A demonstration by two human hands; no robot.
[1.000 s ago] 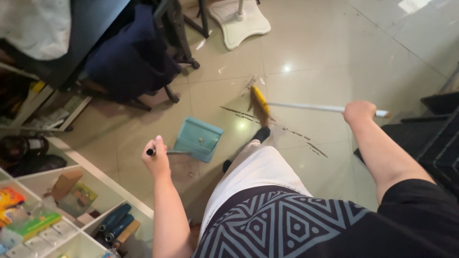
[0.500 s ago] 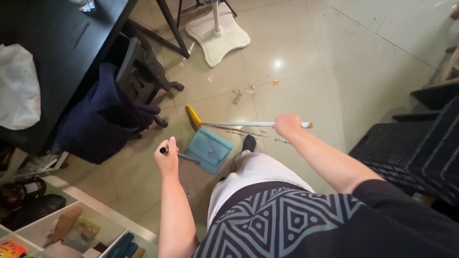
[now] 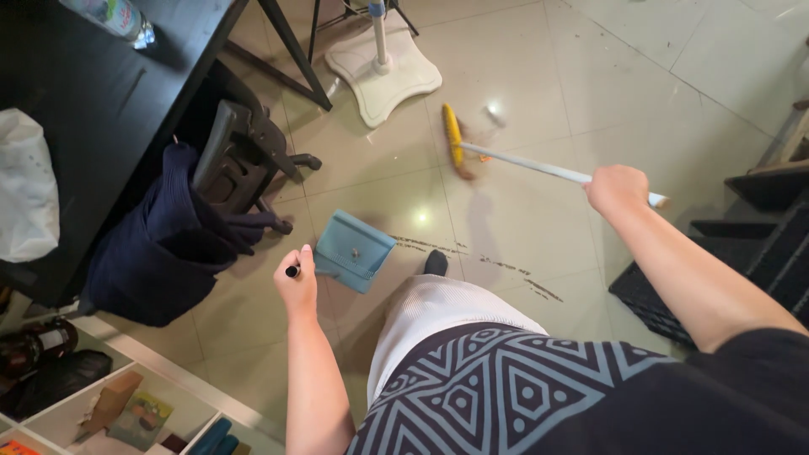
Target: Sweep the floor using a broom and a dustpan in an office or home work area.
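Fingers grip broom over streaked beige floor tiles.

A black desk fills the ten o'clock corner, with a plastic bottle lying on it and a white bag at nine o'clock. A dark cloth hangs over an office chair beside it. A white fan base stands at twelve. Black crates sit at three; a white shelf at seven.
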